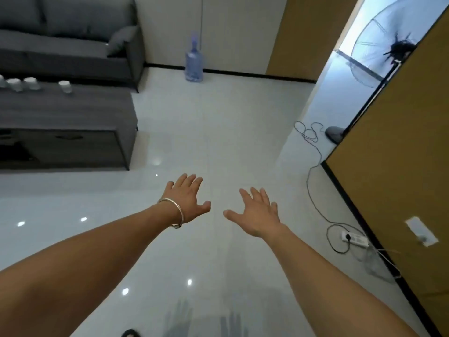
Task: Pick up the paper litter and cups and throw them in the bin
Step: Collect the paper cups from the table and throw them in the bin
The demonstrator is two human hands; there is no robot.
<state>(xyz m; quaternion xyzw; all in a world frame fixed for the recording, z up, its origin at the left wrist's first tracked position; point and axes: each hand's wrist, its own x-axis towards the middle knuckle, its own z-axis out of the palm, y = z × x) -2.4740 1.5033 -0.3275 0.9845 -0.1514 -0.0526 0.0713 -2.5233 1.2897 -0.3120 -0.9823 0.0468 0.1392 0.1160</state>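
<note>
Fingers [185, 180] spread apart on left hand [188, 198] and right hand [257, 215], gripping nothing. Cups [31, 83] upright on counter [73, 110] at ten o'clock. Water bottle [194, 60] at twelve; cable [307, 181] and power strip [354, 238] on floor [218, 130] at four.

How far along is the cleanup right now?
Nothing shows as done. Both the left hand and right hand are open and empty over the floor. Four white cups stand on the dark coffee table, uncollected; no bin or paper litter is in view.
</note>
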